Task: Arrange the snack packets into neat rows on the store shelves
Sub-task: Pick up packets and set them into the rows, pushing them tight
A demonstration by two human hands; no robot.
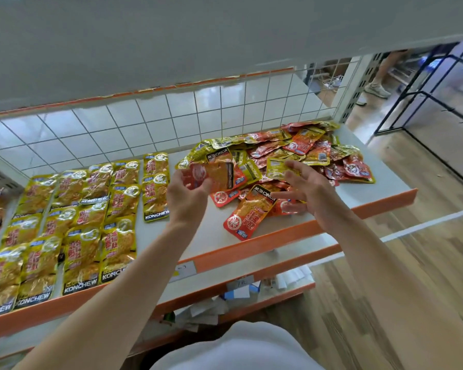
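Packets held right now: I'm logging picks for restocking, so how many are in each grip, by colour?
Red packet, left grip: 1
Yellow packet, right grip: 1
Total: 2

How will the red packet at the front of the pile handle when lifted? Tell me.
The front red packet is flat and thin, so probably light and bendy. Its glossy film glints, so it may slip. The left hand grips a similar packet that holds its shape, so likely not limp.
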